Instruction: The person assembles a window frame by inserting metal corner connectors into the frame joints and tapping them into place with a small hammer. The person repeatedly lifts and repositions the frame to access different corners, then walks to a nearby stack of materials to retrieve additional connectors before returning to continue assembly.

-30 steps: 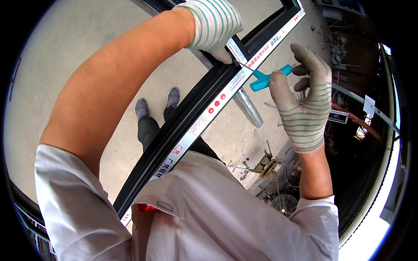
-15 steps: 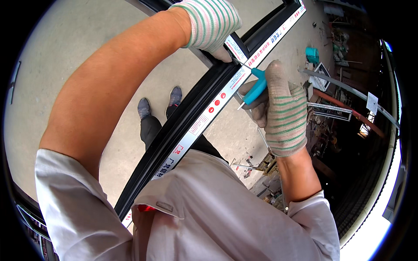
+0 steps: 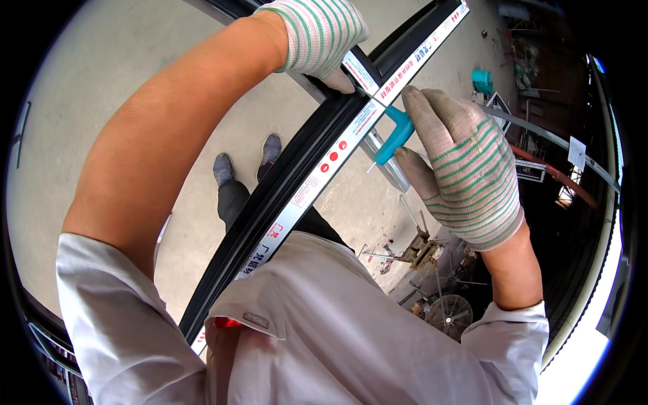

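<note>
A black door or window frame [image 3: 270,182] with printed white film along its face runs diagonally in front of me. A short crossbar [image 3: 361,71] meets it at a joint. My left hand [image 3: 317,37], in a green-striped knit glove, is closed on the frame at that joint, with a fingertip pressed near the corner. A teal T-handle hex key [image 3: 398,135] has its thin shaft directed into the joint. My right hand [image 3: 462,162], gloved alike, is beside the handle with fingers stretched out and apart. Its thumb tip is at the handle's lower end; the fingers are not wrapped round it.
Below the frame is a concrete floor [image 3: 169,88], with my shoes [image 3: 271,147] on it. A metal bar [image 3: 390,165] shows behind the key. To the right lie a teal bucket [image 3: 482,81], a round fan-like grille [image 3: 449,316], and assorted tools and metal pieces.
My right hand has loosened from the T-handle and shifted right, its fingers now extended. The key stays in the joint, with its handle slightly turned. The left hand has barely moved.
</note>
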`<state>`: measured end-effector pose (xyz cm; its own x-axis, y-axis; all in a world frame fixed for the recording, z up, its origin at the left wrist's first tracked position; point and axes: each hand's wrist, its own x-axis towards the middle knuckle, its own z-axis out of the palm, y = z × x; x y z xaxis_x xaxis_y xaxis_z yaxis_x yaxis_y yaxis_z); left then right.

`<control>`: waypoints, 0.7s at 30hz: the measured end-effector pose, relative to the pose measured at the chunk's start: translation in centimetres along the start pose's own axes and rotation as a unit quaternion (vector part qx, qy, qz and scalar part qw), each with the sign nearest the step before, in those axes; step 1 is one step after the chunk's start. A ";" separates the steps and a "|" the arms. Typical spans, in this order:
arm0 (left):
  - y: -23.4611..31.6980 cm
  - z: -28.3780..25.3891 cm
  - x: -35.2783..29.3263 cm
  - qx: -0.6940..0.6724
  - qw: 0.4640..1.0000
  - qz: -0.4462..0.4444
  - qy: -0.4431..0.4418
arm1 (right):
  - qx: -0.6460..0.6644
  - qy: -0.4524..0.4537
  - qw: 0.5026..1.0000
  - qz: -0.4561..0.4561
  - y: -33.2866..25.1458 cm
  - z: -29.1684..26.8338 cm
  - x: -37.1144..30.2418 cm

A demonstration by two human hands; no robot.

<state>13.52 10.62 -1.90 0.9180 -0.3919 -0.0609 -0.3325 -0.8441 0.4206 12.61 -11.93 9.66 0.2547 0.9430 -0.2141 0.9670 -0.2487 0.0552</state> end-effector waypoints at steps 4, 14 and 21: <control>-0.1 0.5 0.4 0.017 1.000 -0.004 0.001 | 0.014 0.008 1.000 0.019 -0.5 0.6 -0.1; 0.1 0.0 0.3 0.018 1.000 -0.004 -0.015 | -0.015 0.039 0.984 0.171 -3.1 2.7 0.6; 0.2 -0.3 0.2 -0.002 1.000 -0.007 -0.016 | 0.333 0.142 0.826 0.432 -4.8 4.4 2.3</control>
<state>13.72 10.44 -1.54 0.9150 -0.3921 -0.0949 -0.3193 -0.8477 0.4237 8.51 -9.56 4.64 0.9308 0.3405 -0.1328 0.2335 -0.8336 -0.5006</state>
